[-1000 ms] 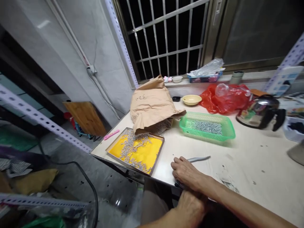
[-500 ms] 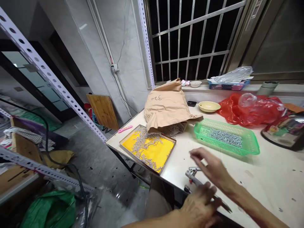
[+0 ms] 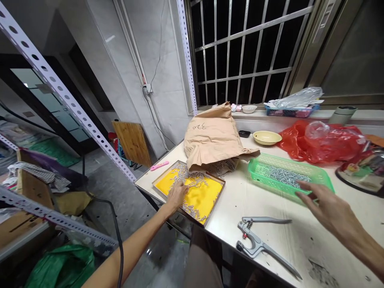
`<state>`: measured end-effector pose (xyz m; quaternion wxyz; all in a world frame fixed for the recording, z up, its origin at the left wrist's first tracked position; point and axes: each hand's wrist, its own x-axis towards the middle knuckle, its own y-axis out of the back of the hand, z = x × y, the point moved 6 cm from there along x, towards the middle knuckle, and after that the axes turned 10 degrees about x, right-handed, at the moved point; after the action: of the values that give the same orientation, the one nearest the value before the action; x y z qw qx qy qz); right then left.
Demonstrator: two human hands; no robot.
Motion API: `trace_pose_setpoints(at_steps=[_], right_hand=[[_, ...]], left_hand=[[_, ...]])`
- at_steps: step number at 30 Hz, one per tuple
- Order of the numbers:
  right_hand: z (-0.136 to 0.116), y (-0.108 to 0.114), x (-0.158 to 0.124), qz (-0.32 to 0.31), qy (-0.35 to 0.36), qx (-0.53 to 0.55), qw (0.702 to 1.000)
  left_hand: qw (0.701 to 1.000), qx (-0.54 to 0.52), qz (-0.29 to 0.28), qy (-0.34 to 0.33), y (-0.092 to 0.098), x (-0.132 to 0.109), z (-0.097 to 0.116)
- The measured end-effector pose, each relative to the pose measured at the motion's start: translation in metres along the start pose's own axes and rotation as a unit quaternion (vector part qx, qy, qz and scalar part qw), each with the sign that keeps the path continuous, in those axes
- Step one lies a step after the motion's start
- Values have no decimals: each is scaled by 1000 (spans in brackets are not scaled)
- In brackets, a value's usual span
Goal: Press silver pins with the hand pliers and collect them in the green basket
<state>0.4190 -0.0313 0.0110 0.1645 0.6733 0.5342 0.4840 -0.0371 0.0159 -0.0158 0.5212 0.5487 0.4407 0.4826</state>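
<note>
My left hand [image 3: 177, 195] reaches into the shallow tray [image 3: 213, 208] with the yellow bottom, its fingers bent down among small metal pieces [image 3: 192, 210]; what it pinches, if anything, is too small to name. My right hand [image 3: 328, 204] hovers at the near right edge of the green basket [image 3: 318, 180], fingers apart and nothing in them. Inside the basket lies a layer of similar metal pieces [image 3: 285, 176]. Hand pliers [image 3: 258, 244] with grey handles lie spread on the table, touched by neither hand.
A brown paper bag [image 3: 211, 138] stands behind the tray, its mouth over more metal pieces. Beside the tray is a pink tool [image 3: 159, 165]. A yellow dish [image 3: 267, 138], red plastic bag [image 3: 327, 142] and kettle [image 3: 364, 172] are farther back. A metal post [image 3: 69, 96] slants at left.
My left hand has gone from the pliers to the tray at the left. My right hand has moved right to the green basket. The pliers now lie free, handles spread.
</note>
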Motion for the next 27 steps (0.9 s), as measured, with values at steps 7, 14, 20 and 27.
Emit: trace_pose_setpoints(at_steps=[7,14,20,27], right_hand=[[-18,-33,-92,-80,18,84,993],[-35,-48,-131,-164,-25,125,978],[-70,-57,-133,-187,-16,118,975],[-76,-55,-131,-160,-1,78,984]], left_hand=[[998,40,-39,-13,-8,13,-3],[998,43,-43,-30,-7,11,-1],[997,56,-35,-50,2,12,7],[983,97,-80,-133,-1,-1,61]])
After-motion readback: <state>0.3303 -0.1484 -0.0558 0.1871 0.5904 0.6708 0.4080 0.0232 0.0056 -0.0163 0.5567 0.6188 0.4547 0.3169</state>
